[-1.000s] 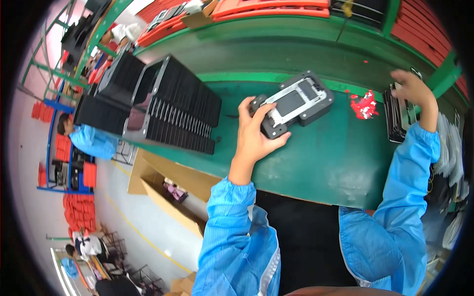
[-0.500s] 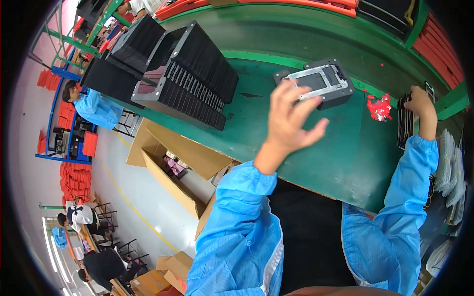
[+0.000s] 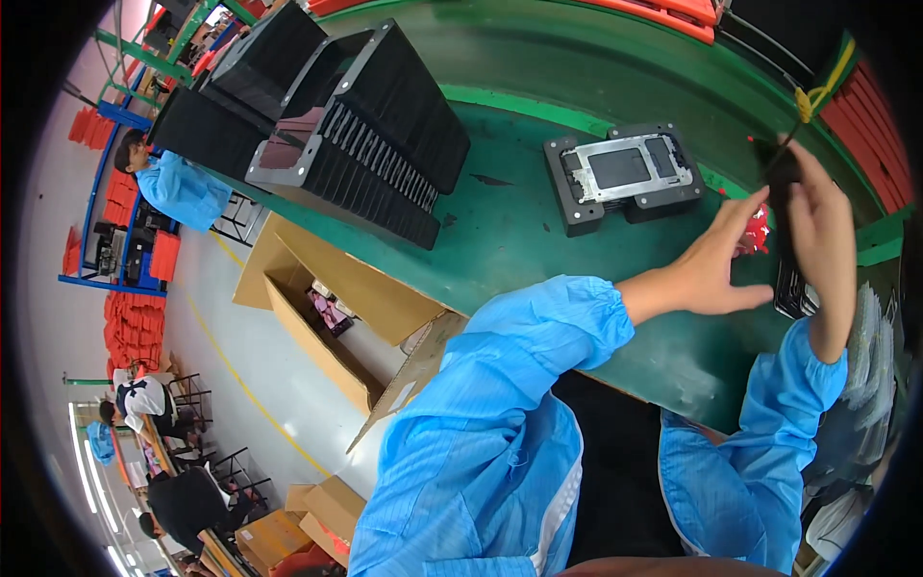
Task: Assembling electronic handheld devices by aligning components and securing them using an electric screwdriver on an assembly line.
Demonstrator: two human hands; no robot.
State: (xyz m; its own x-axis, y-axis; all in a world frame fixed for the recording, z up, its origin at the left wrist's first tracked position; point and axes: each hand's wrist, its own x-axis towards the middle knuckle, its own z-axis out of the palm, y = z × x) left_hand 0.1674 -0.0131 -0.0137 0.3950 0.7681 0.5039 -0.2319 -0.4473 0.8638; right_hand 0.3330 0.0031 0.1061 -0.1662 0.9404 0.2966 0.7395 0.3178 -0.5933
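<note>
My right hand [image 3: 825,226] is at the right end of the bench, gripping a dark, thin panel [image 3: 786,197] blurred by motion. Under it lies a stack of thin dark panels [image 3: 790,290], partly hidden by the hand. Reaching in from the left, my left hand [image 3: 710,264] has its fingers stretched out and thumb apart, close to the panel and holding nothing visible. It partly covers a small pile of red bits [image 3: 757,234]. Beyond it, a black block fixture [image 3: 577,213] carries a silver metal phone-sized frame [image 3: 630,165].
Tall stacks of black slotted fixtures [image 3: 380,125] stand on the green bench [image 3: 510,240] at left. An opened cardboard box [image 3: 317,337] is below the bench's front edge. Clear plastic sleeves [image 3: 865,346] hang at right. A co-worker in blue [image 3: 183,188] sits far left.
My left hand has moved right, from beside the black fixture to near my right hand. The dark panel in my right hand has come up from the stack.
</note>
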